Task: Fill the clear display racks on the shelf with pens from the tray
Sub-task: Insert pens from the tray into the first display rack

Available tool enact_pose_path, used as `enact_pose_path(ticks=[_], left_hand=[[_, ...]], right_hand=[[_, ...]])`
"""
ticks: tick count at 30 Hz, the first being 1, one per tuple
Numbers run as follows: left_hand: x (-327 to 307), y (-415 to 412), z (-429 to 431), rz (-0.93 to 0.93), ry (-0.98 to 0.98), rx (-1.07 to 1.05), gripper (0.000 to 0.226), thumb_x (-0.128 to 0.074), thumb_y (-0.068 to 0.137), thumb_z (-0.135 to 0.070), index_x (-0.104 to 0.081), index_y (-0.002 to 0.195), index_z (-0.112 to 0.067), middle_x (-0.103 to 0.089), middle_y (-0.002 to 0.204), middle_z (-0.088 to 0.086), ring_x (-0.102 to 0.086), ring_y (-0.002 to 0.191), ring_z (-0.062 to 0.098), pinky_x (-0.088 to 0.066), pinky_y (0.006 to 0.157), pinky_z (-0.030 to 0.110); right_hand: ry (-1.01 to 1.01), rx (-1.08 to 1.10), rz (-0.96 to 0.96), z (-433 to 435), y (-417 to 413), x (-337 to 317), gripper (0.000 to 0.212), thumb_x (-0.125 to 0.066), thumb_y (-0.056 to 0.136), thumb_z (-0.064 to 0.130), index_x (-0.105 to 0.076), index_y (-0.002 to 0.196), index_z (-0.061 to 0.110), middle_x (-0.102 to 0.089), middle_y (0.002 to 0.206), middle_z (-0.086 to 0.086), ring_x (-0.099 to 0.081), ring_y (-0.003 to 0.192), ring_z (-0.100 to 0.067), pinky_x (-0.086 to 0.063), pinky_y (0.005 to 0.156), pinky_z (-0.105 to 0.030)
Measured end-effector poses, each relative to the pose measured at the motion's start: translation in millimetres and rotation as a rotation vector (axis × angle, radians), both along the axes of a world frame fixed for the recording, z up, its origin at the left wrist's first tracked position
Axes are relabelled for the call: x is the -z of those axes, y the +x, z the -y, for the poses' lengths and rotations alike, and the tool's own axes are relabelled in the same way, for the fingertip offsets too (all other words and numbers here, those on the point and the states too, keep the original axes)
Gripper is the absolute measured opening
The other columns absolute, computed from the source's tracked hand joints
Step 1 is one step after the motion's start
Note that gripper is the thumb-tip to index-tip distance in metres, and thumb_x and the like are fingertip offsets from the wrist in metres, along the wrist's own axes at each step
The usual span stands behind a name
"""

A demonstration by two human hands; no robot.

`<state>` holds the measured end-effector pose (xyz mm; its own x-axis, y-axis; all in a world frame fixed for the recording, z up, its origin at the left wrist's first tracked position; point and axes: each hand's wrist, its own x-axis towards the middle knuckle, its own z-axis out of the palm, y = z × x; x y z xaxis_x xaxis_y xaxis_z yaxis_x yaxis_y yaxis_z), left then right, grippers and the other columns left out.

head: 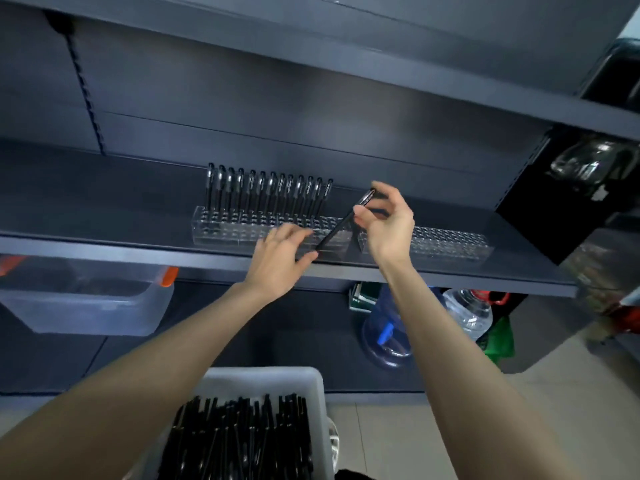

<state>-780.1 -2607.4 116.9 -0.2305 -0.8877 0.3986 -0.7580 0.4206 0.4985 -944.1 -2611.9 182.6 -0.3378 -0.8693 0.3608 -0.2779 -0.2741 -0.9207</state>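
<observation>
Our right grip (381,218) is pinching the pen (337,229) near its cap, slanted over the left rack (221,232) on the shelf (104,244). Our left grip (278,252), fingers nearly straight, is probably steadying its tip. We are aiming to bring it upright over a free hole before pushing down.

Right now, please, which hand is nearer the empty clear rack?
Right. The right hand is at the left end of the empty rack, pinching a pen; the left hand is farther left, at the partly filled rack.
</observation>
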Motion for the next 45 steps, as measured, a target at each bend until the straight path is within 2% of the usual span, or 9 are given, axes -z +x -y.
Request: enact_pose_path(ticks=[2, 6, 10, 12, 16, 22, 28, 37, 45], left_hand=[[-2.2, 2.3, 16.5, 0.165, -0.061, -0.087, 0.049, -0.046, 0.095, -0.037, -0.038, 0.140, -0.021, -0.038, 0.139, 0.003, -0.032, 0.129, 0.024, -0.024, 0.105, 0.041], [12.7, 13.5, 42.2, 0.403, -0.075, -0.117, 0.048, -0.041, 0.097, -0.038, -0.036, 0.142, -0.023, -0.036, 0.143, 0.004, -0.027, 0.135, 0.025, -0.009, 0.112, 0.050], [33.4, 22.1, 50.8, 0.454, -0.179, -0.104, 0.042, -0.060, 0.088, -0.030, -0.056, 0.127, -0.016, -0.056, 0.122, 0.010, -0.050, 0.115, 0.033, -0.031, 0.102, 0.057], [39.0, 23.6, 52.6, 0.450, -0.258, -0.129, 0.036, -0.060, 0.087, -0.030, -0.061, 0.120, -0.015, -0.061, 0.114, 0.009, -0.056, 0.105, 0.032, -0.039, 0.095, 0.056], [41.0, 24.2, 52.7, 0.475, -0.277, -0.138, 0.045, -0.037, 0.088, -0.038, -0.061, 0.120, -0.017, -0.061, 0.114, 0.006, -0.055, 0.104, 0.028, -0.039, 0.094, 0.053], [43.8, 25.2, 56.8, 0.512, -0.278, -0.129, 0.047, -0.035, 0.089, -0.037, -0.061, 0.120, -0.015, -0.061, 0.114, 0.008, -0.057, 0.104, 0.030, -0.039, 0.095, 0.057], [42.9, 25.4, 55.9, 0.503, -0.253, -0.124, 0.046, -0.036, 0.089, -0.037, -0.061, 0.121, -0.015, -0.061, 0.115, 0.008, -0.056, 0.106, 0.029, -0.038, 0.096, 0.057], [37.0, 26.7, 54.3, 0.505, -0.202, -0.112, 0.048, -0.035, 0.087, -0.038, -0.063, 0.119, -0.015, -0.062, 0.113, 0.007, -0.059, 0.103, 0.029, -0.041, 0.093, 0.057], [34.2, 36.4, 34.0, 0.324, -0.140, -0.027, 0.056, -0.033, 0.088, -0.041, -0.048, 0.134, -0.014, -0.051, 0.135, 0.007, -0.044, 0.127, 0.028, -0.026, 0.107, 0.050]], right_hand=[[-0.044, 0.068, -0.110, 17.7, -4.3, -9.2, 0.041, -0.066, 0.082, -0.002, -0.055, 0.115, 0.019, -0.062, 0.080, 0.002, -0.062, 0.072, -0.015, -0.055, 0.076, -0.029], [-0.101, 0.107, -0.184, 45.2, -7.5, -12.8, 0.032, -0.064, 0.085, -0.001, -0.054, 0.112, 0.013, -0.062, 0.086, -0.003, -0.059, 0.068, -0.012, -0.044, 0.063, -0.008], [-0.139, 0.099, -0.207, 66.3, -8.8, -3.2, 0.030, -0.062, 0.086, -0.002, -0.054, 0.112, 0.010, -0.062, 0.088, -0.004, -0.059, 0.070, -0.012, -0.043, 0.063, -0.005], [-0.144, 0.091, -0.227, 75.2, -8.5, 2.1, 0.031, -0.062, 0.086, -0.004, -0.054, 0.113, 0.008, -0.060, 0.087, -0.003, -0.058, 0.070, -0.011, -0.043, 0.064, -0.006], [-0.120, 0.054, -0.281, 89.2, -5.1, 13.4, 0.032, -0.062, 0.085, -0.005, -0.055, 0.114, 0.006, -0.059, 0.084, -0.002, -0.056, 0.072, -0.012, -0.046, 0.067, -0.011], [-0.087, 0.009, -0.377, 99.3, 2.1, 29.3, 0.033, -0.060, 0.085, -0.007, -0.057, 0.116, 0.005, -0.062, 0.091, -0.016, -0.056, 0.074, -0.017, -0.046, 0.076, -0.023], [-0.058, -0.032, -0.427, 104.8, 3.2, 24.5, 0.031, -0.060, 0.086, -0.006, -0.056, 0.114, 0.007, -0.056, 0.088, -0.007, -0.059, 0.079, -0.022, -0.049, 0.079, -0.030], [0.002, -0.028, -0.506, 100.8, 9.5, 35.6, 0.037, -0.056, 0.088, -0.007, -0.053, 0.120, 0.012, -0.059, 0.095, -0.010, -0.060, 0.085, -0.022, -0.053, 0.082, -0.038], [0.051, -0.053, -0.417, 62.4, 13.1, 29.4, 0.054, -0.057, 0.089, -0.001, -0.039, 0.136, 0.016, -0.053, 0.119, -0.004, -0.060, 0.094, -0.017, -0.051, 0.087, -0.032]])
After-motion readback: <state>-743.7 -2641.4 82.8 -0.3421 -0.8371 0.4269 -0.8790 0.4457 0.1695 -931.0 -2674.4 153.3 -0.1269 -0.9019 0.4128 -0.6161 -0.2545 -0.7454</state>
